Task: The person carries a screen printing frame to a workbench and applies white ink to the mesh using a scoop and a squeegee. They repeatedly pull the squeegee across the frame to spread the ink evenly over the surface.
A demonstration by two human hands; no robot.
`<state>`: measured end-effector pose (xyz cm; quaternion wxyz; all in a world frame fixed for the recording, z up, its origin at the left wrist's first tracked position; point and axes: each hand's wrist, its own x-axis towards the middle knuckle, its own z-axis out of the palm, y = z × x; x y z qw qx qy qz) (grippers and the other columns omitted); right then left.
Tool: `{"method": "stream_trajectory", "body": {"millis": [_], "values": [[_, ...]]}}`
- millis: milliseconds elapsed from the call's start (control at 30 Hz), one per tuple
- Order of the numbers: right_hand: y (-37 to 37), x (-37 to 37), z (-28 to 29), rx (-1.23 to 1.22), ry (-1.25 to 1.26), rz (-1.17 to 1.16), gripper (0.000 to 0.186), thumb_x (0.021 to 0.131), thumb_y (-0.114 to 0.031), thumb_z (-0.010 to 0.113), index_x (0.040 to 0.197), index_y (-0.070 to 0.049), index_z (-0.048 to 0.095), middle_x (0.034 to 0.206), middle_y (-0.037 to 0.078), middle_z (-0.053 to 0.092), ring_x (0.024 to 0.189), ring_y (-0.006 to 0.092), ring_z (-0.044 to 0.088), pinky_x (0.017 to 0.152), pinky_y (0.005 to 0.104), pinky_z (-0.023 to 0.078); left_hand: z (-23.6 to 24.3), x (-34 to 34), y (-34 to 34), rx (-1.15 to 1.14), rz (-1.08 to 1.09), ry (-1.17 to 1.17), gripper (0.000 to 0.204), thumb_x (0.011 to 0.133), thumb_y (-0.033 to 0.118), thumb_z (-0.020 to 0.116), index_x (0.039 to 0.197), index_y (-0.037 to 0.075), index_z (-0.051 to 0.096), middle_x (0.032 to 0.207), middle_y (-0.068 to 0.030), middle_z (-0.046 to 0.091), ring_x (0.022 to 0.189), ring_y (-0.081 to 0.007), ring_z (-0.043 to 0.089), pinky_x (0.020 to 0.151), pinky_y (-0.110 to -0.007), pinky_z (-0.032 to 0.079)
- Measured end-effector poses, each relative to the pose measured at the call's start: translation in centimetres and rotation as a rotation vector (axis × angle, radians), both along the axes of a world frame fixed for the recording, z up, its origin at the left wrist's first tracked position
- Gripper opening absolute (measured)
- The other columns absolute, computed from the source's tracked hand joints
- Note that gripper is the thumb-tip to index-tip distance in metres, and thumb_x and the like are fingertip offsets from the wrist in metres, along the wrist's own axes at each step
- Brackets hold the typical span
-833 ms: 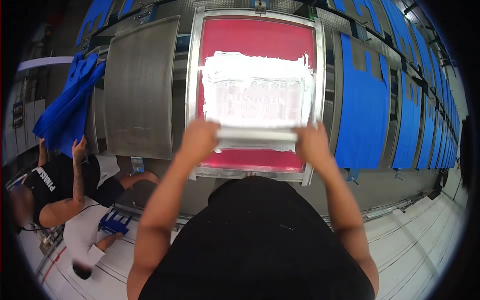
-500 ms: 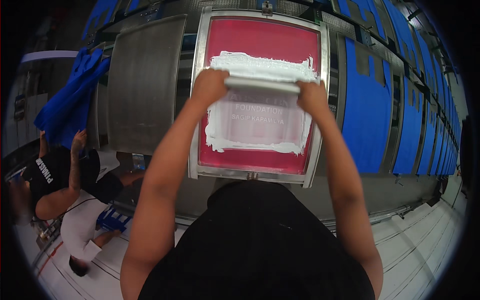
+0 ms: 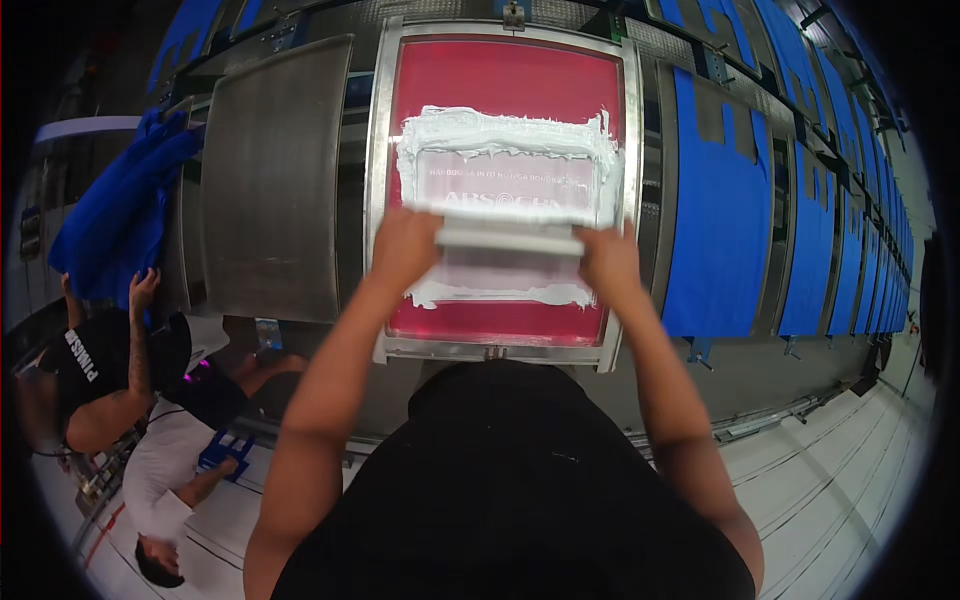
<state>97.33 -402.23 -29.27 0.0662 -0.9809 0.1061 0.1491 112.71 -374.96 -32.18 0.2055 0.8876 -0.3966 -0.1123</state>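
Observation:
A screen-printing frame (image 3: pixel 381 190) with metal edges and a red mesh (image 3: pixel 510 75) lies in front of me. Both my hands grip a pale squeegee (image 3: pixel 510 240) that lies crosswise over the lower half of the stencil area. My left hand (image 3: pixel 406 246) is closed on its left end, and my right hand (image 3: pixel 610 264) is closed on the right end. Thick white ink (image 3: pixel 500 132) forms a ragged border around the stencil, heaviest along the far side. Faint lettering shows through the mesh beyond the squeegee, whose edge is blurred by motion.
To the left is a bare grey metal platen (image 3: pixel 275 185). Blue fabric pieces (image 3: pixel 718 220) lie on a row of platens to the right. At far left a person in black (image 3: pixel 105 360) handles blue cloth (image 3: pixel 125 215); another in white (image 3: pixel 165 465) is beyond.
My hands have drawn the squeegee toward me, from the upper part of the stencil to its lower half. Lettering beyond it is now uncovered. The view has shifted slightly.

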Motion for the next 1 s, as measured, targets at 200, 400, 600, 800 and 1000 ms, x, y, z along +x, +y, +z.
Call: {"method": "stream_trajectory", "body": {"millis": [200,400,600,800,1000], "values": [[-6.8,10.6,0.8,0.005,-0.041,0.042,0.035,0.069,-0.009,0.06,0.102,-0.016,0.069,0.083,0.012,0.07,0.084,0.03,0.068,0.09,0.051,0.042,2.7,8.9,-5.3,0.146,0.032,0.032,0.029,0.073,0.033,0.076,0.088,0.008,0.068,0.084,-0.0156,0.068,0.086,-0.0347,0.065,0.075,-0.045,0.05],[2.0,-4.8,3.1,0.102,0.165,0.044,0.047,0.067,-0.002,0.062,0.112,-0.015,0.066,0.096,0.008,0.069,0.097,0.0265,0.063,0.112,0.0564,0.024,3.5,-4.6,3.4,0.082,-0.075,0.12,0.022,0.061,0.003,0.07,0.083,0.006,0.067,0.078,-0.0132,0.064,0.077,-0.0327,0.06,0.071,-0.045,0.046],[-0.4,-0.4,-0.7,-0.003,-0.041,-0.011,0.028,0.068,-0.005,0.064,0.094,-0.014,0.066,0.08,0.009,0.069,0.084,0.0286,0.066,0.101,0.0559,0.035,0.0,0.3,-0.7,0.051,-0.008,-0.007,0.019,0.063,0.008,0.07,0.081,0.008,0.068,0.08,-0.011,0.065,0.08,-0.0311,0.062,0.077,-0.044,0.045],[-7.1,12.4,1.8,0.068,0.058,0.029,0.032,0.069,-0.011,0.065,0.101,-0.012,0.068,0.09,0.015,0.069,0.09,0.0339,0.066,0.084,0.0468,0.05,2.5,11.2,-6.8,0.217,0.074,0.129,0.028,0.069,0.03,0.079,0.088,0.011,0.069,0.088,-0.012,0.068,0.089,-0.0318,0.063,0.085,-0.044,0.047],[-8.2,15.9,6.5,0.053,0.1,0.075,0.051,0.068,-0.009,0.059,0.117,-0.015,0.066,0.106,0.015,0.068,0.1,0.0339,0.064,0.087,0.0426,0.052,6.2,8.0,-3.7,-0.306,0.328,-0.426,0.042,0.077,0.033,0.075,0.106,0.006,0.062,0.105,-0.0148,0.063,0.098,-0.0349,0.057,0.088,-0.046,0.041]]}}
